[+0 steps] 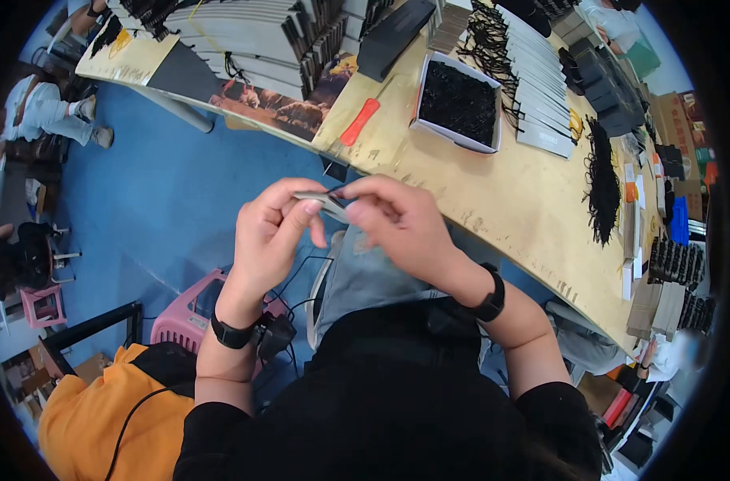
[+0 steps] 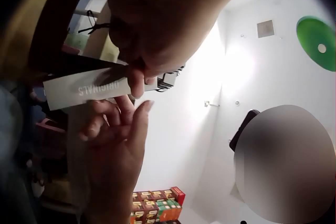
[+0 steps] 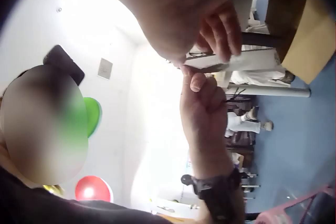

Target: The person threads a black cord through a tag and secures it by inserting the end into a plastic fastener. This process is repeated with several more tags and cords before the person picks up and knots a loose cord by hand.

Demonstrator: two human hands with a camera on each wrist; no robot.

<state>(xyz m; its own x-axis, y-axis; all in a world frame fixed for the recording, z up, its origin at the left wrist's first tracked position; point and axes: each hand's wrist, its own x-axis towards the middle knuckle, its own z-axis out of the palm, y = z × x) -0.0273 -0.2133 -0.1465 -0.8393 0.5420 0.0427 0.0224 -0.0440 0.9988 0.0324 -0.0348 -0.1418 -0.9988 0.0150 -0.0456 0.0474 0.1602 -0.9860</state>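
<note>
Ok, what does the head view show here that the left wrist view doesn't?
Only the head view: the white box of black cords, the orange tool beside it, and the black wristbands on both wrists. Only the left wrist view: the lettering ORIGINALS on the tag, a green disc and stacked colourful cartons. Both: the left hand and right hand pinching that tag.

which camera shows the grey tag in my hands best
The left wrist view: the grey tag lies broadside there, its printed word ORIGINALS legible, though upside down. The head view shows it nearly edge-on, pinched between the left hand and right hand. The right wrist view shows only a strip behind fingers.
</note>
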